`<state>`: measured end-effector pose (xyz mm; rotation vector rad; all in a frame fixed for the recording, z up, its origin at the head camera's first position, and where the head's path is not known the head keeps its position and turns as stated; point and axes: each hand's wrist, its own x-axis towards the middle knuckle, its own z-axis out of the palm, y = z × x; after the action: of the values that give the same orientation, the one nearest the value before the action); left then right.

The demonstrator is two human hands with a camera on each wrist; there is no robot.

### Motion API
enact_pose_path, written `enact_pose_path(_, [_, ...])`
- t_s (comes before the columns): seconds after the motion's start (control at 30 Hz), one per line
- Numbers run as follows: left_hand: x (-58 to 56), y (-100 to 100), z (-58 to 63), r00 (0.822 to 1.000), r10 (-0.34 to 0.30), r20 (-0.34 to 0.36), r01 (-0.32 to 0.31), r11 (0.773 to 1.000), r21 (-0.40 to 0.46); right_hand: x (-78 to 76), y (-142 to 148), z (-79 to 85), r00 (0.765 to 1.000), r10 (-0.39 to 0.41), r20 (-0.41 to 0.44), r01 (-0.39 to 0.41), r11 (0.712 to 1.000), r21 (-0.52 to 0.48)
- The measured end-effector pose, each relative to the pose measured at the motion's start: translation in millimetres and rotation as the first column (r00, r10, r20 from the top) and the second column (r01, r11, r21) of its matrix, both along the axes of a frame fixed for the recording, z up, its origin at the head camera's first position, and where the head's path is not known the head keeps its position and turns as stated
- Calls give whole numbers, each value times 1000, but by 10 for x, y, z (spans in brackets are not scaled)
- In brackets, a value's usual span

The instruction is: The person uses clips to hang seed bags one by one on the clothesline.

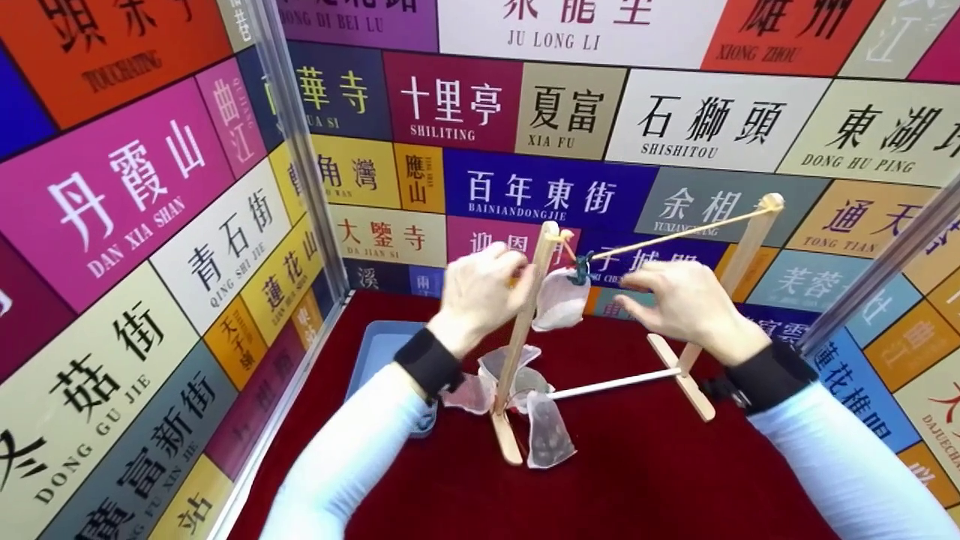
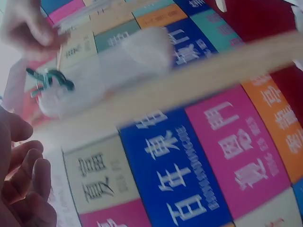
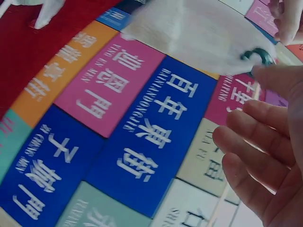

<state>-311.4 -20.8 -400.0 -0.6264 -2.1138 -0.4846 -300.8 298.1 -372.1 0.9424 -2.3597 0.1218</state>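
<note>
A thin white sock-like piece (image 1: 561, 301) hangs from the line (image 1: 675, 234) by a dark green clip (image 1: 581, 268). The line runs between the tops of two wooden posts. My left hand (image 1: 484, 289) is beside the left post (image 1: 523, 322), just below its top; its fingers are loosely bent with nothing in them, as the left wrist view shows. To the right of the clip, my right hand (image 1: 679, 300) is raised under the line, fingers relaxed and apart, palm bare. In the right wrist view, the thumb (image 3: 279, 78) overlaps the edge of the green clip (image 3: 258, 56).
Several sheer sock-like pieces (image 1: 550, 431) lie around the left post's foot on the dark red cloth (image 1: 622, 465). A white bar (image 1: 615, 384) joins the posts low down. A blue tray (image 1: 375, 352) is behind my left forearm. Lettered panels (image 1: 555, 191) enclose the back and sides.
</note>
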Motion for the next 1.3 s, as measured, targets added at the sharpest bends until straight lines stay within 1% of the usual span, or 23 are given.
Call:
enact_pose_path(0.1, [-87,-228,-110,996,41,82,-41,999,5,64,133,-113,998,-50,47,52,998,-37])
enact_pose_path(0.17, [-143,-398,-220,985,79,153,-80,997,-2,100,213,-187,992,-91,89,97,994,-55])
enact_pose_path(0.27, [-212,-647,-429,957,138,257,-134,990,-33,148,324,-304,973,-163,164,174,983,-61])
enact_pose_path(0.33, [-242,-790,-582,934,163,318,-157,987,-47,172,397,-399,953,-215,215,231,971,-54])
enact_pose_path(0.4, [-255,-922,-775,905,199,375,-185,980,-71,205,465,-514,928,-253,272,275,960,-48])
enact_pose_path(0.5, [-243,-1083,-1054,851,246,463,-219,969,-112,241,543,-701,893,-290,343,324,945,-45])
enact_pose_path(0.57, [-217,-1168,-1230,814,276,512,-235,961,-144,260,573,-823,875,-306,376,346,937,-42])
enact_pose_path(0.63, [-193,-1233,-1364,782,286,553,-240,958,-157,276,587,-918,860,-324,396,367,930,-36])
enact_pose_path(0.73, [-154,-1310,-1552,740,295,604,-245,955,-166,300,596,-1033,844,-340,416,387,921,-32])
enact_pose_path(0.83, [-124,-1364,-1731,689,304,658,-249,952,-180,329,603,-1114,838,-343,425,394,918,-37])
enact_pose_path(0.87, [-117,-1376,-1789,669,309,676,-249,950,-188,338,607,-1137,837,-344,426,396,917,-38])
enact_pose_path(0.97, [-91,-1395,-1950,600,321,733,-246,946,-214,372,622,-1195,830,-350,433,405,914,-37])
enact_pose_path(1.07, [-51,-1390,-2079,527,335,781,-246,940,-238,407,640,-1244,822,-359,442,413,910,-30])
enact_pose_path(1.17, [10,-1370,-2187,461,352,815,-246,933,-264,436,656,-1288,818,-362,446,416,909,-26])
enact_pose_path(1.3, [95,-1325,-2309,361,375,854,-210,925,-317,471,662,-1345,813,-359,458,412,911,-18])
